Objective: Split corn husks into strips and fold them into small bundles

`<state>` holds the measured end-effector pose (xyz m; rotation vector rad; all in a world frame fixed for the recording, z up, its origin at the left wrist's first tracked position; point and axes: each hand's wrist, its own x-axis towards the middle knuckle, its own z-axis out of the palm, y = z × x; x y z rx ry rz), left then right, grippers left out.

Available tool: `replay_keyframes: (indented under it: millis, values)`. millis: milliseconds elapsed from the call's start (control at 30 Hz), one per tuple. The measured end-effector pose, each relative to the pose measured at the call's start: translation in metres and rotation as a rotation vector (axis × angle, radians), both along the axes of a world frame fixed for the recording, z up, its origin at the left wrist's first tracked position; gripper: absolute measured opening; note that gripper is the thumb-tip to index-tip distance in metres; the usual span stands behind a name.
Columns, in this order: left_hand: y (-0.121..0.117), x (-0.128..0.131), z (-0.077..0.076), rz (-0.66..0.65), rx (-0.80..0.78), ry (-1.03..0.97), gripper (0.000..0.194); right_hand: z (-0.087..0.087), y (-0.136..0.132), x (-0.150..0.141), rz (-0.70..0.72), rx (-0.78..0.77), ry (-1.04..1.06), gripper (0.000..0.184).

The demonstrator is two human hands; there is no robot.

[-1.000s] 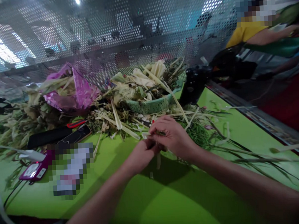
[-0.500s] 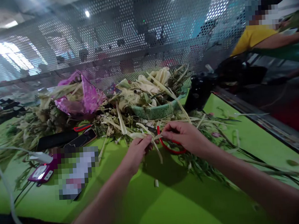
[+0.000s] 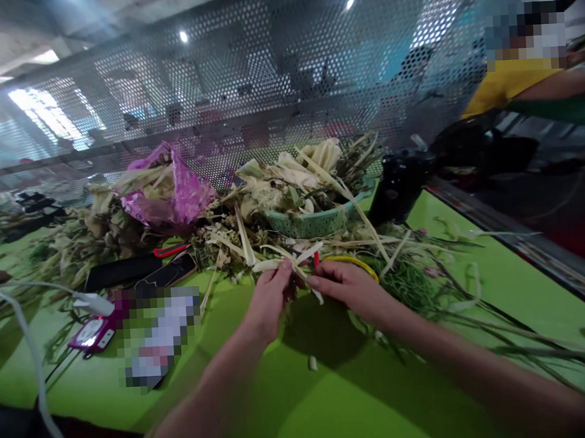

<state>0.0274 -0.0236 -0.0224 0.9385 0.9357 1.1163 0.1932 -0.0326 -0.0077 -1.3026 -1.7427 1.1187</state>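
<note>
My left hand [image 3: 271, 295] is closed in a pinch around several pale strips that look like corn husk [image 3: 268, 265], their ends crossing above the fingertips. Close beside it, my right hand [image 3: 347, 285] is closed too, its thumb and fingers at the lower end of the strips. A curved yellow handle [image 3: 358, 261] and a small red part show behind that hand. They look like scissors carried in it, though the blades are mostly hidden. A small white scrap [image 3: 312, 363] lies on the green table [image 3: 293, 415] below the hands.
Behind the hands stands a green basket [image 3: 312, 224] heaped with dry husks, beside a pink plastic bag [image 3: 188, 192]. Phones, a purple device [image 3: 95, 330] and a white cable [image 3: 38, 363] lie left. A dark bottle [image 3: 396, 184] and green stalks are right. A person in yellow [image 3: 511, 86] sits beyond.
The red handle loop below my right hand has turned; a yellow curve now shows behind the hand. My right hand has lowered slightly. Another person's hand appears at the left edge.
</note>
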Motion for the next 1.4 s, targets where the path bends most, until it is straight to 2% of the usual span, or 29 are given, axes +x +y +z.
replay_keyframes:
  millis: [67, 200, 333, 467, 567, 700, 800, 867, 967, 1067, 1233, 1400]
  values:
    - [0.0, 0.001, -0.001, -0.011, -0.006, -0.041, 0.038, -0.002, -0.001, -0.003, 0.03, 0.069, -0.013, 0.034]
    - [0.0, 0.001, 0.0, -0.023, 0.025, -0.081, 0.039, 0.001, 0.001, -0.002, -0.008, 0.145, -0.053, 0.029]
    - [0.001, 0.0, 0.003, 0.005, 0.008, -0.126, 0.036, 0.007, 0.001, 0.0, -0.001, 0.261, -0.197, 0.031]
    - [0.0, -0.001, 0.005, -0.046, -0.009, -0.113, 0.038, 0.006, -0.004, -0.003, 0.022, 0.371, -0.324, 0.03]
    - [0.001, -0.001, 0.003, -0.051, 0.002, 0.028, 0.038, 0.008, -0.011, -0.006, 0.062, 0.432, -0.385, 0.028]
    - [0.003, 0.002, -0.004, -0.033, 0.16, 0.234, 0.035, 0.018, -0.021, -0.009, -0.006, 0.597, -0.401, 0.015]
    - [0.0, 0.006, -0.008, -0.024, 0.33, 0.326, 0.018, 0.022, -0.024, -0.011, -0.018, 0.68, -0.363, 0.03]
    - [-0.003, 0.009, -0.01, -0.037, 0.422, 0.461, 0.007, 0.023, -0.024, -0.013, -0.027, 0.696, -0.356, 0.037]
    - [-0.003, 0.012, -0.013, -0.038, 0.485, 0.588, 0.009, 0.023, -0.023, -0.014, -0.008, 0.712, -0.35, 0.026]
    - [0.001, 0.011, -0.014, -0.047, 0.45, 0.468, 0.009, 0.026, -0.024, -0.012, 0.03, 0.754, -0.303, 0.011]
    - [0.002, 0.006, -0.003, -0.093, 0.228, 0.146, 0.023, 0.027, -0.022, -0.004, -0.014, 0.792, -0.229, 0.013]
    - [-0.002, 0.003, 0.006, -0.139, 0.037, -0.065, 0.031, 0.024, -0.015, 0.003, -0.034, 0.931, -0.369, 0.013]
